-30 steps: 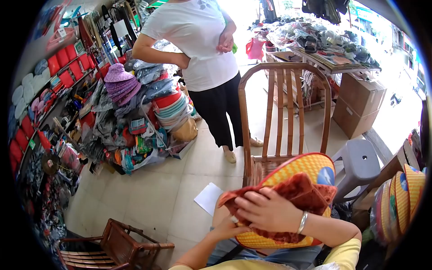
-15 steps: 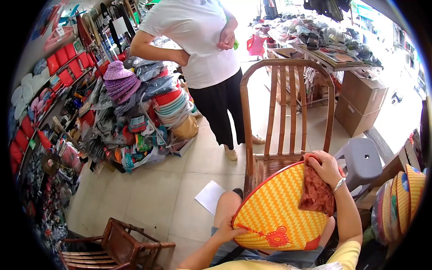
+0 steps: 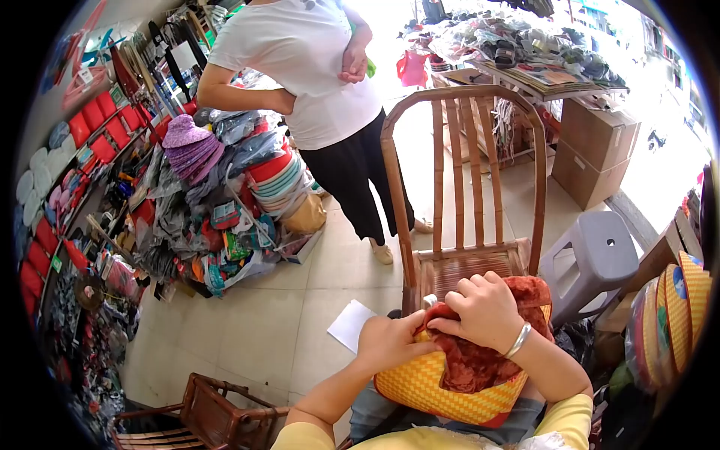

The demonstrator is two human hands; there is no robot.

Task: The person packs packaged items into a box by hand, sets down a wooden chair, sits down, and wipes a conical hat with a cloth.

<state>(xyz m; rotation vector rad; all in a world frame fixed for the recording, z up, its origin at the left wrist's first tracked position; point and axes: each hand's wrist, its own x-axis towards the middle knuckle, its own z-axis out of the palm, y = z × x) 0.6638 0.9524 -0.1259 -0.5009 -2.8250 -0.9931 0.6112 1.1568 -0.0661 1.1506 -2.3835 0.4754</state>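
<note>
Across my lap lies a yellow-and-orange woven hat [image 3: 420, 390] with a red rim, its far side tilted up. A rust-red plush cloth [image 3: 476, 367] drapes over its upper and right part. My right hand [image 3: 484, 311], with a silver bangle at the wrist, is closed on a bunched edge of the cloth. My left hand [image 3: 394, 341] is beside it at the hat's far left edge, thumb and fingers pinched at the cloth's corner. A small white piece [image 3: 430, 300] shows just beyond the hands; what it is I cannot tell.
A wooden chair [image 3: 469, 259] faces me, with a grey stool [image 3: 592, 259] at its right. More woven hats [image 3: 660, 322] lean at the right. A person [image 3: 315, 90] stands ahead near piled goods [image 3: 225, 202]. White paper [image 3: 350, 325] lies on the floor; a low wooden chair [image 3: 217, 412] is bottom left.
My left hand has moved from the hat's near left rim up to its far edge, beside my right hand. My right hand has shifted left, bunching the cloth, and the hat has tilted.
</note>
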